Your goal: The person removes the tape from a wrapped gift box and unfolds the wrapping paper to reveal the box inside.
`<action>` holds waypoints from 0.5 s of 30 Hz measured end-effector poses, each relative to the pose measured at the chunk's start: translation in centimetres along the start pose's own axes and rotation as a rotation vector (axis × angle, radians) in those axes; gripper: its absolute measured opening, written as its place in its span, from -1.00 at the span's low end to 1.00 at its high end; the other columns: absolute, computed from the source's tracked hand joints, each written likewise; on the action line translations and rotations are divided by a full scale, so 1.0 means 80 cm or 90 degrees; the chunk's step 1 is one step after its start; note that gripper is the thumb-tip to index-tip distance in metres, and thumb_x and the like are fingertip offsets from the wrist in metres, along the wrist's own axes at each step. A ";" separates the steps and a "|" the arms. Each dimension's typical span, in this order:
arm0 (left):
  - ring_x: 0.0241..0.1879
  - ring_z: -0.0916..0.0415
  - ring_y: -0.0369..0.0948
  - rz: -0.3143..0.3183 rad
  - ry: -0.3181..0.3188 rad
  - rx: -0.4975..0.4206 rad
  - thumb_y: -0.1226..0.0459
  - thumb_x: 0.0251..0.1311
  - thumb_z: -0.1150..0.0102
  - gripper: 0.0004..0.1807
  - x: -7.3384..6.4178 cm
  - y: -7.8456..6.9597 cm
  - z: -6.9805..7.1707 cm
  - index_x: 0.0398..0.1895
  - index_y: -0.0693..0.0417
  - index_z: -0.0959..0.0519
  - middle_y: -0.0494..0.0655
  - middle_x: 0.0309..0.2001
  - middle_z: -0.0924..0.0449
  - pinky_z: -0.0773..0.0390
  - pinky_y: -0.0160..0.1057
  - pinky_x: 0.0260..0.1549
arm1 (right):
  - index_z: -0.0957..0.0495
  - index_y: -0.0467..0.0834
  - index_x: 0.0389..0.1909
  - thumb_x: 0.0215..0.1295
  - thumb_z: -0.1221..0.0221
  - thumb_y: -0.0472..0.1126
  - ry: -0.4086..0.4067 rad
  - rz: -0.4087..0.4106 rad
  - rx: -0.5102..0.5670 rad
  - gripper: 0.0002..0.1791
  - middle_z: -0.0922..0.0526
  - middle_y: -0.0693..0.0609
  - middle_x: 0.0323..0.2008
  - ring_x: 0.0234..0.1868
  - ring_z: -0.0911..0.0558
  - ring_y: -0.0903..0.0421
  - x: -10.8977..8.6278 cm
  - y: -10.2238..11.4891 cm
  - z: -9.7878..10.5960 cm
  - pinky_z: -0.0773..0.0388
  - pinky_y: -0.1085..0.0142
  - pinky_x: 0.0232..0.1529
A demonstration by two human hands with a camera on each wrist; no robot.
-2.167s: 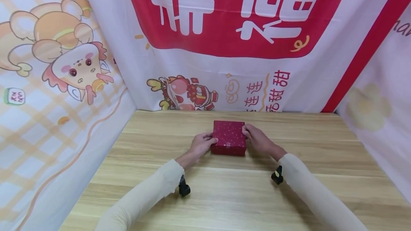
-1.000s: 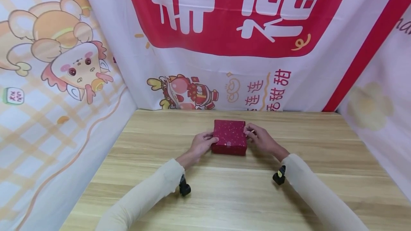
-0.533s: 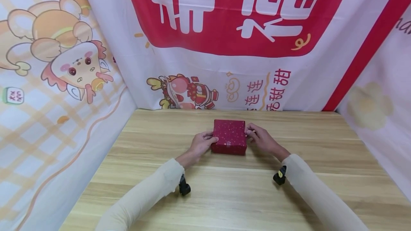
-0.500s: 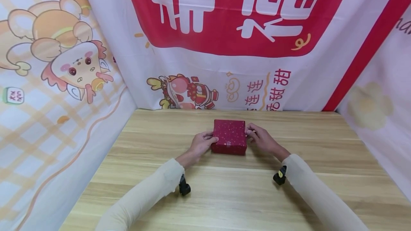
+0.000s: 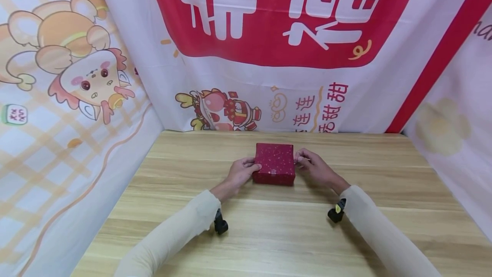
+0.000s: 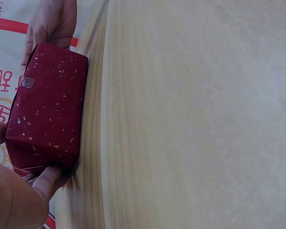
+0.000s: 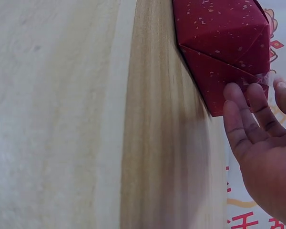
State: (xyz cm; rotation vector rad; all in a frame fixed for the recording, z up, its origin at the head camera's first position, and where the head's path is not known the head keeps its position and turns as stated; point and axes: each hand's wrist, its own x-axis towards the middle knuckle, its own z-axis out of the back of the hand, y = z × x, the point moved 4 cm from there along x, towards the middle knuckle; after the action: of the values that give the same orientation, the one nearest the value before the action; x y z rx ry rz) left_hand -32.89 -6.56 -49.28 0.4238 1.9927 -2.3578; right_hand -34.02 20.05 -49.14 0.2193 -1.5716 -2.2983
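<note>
A gift box [image 5: 274, 157] wrapped in dark red speckled paper sits on the wooden table. My left hand [image 5: 241, 172] grips its left end, thumb on the top edge and fingers along the side; the left wrist view shows this hand's fingers [image 6: 46, 180] under the folded end. At the right end is my right hand [image 5: 314, 167], its thumb and index finger pinching at clear tape [image 7: 260, 79] over the folded paper. In the right wrist view the other fingers [image 7: 234, 125] are spread slightly below the fold. Another bit of tape [image 6: 27, 82] shows on the box's front edge.
The wood-grain table [image 5: 269, 234] stretches towards me and to both sides. A white and red printed cloth [image 5: 280, 61] hangs right behind its far edge, and printed cloths hang at left [image 5: 84, 140] and right [image 5: 457, 97]. Small black cameras are strapped to both wrists.
My right hand has loosened from its fist-like hold on the box's right edge and drawn slightly rightwards, its fingertips now at the end. The left hand and box have stayed almost still.
</note>
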 end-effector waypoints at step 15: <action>0.26 -0.49 -0.04 0.003 0.001 -0.002 0.18 0.26 -0.27 -0.43 0.002 0.000 0.000 0.31 0.16 -0.43 0.12 0.26 -0.52 -0.55 -0.20 0.23 | -0.32 -0.37 0.00 0.58 0.14 -0.12 -0.008 -0.043 0.134 -0.65 -0.50 -0.26 -0.04 0.06 -0.61 -0.22 -0.008 -0.015 0.010 -0.58 0.04 0.19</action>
State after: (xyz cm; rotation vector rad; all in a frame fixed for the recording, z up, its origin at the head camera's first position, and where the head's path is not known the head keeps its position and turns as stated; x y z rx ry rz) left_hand -33.08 -6.53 -49.32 0.4289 1.9934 -2.3520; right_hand -33.95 21.38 -49.99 0.3146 -1.8397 -2.1852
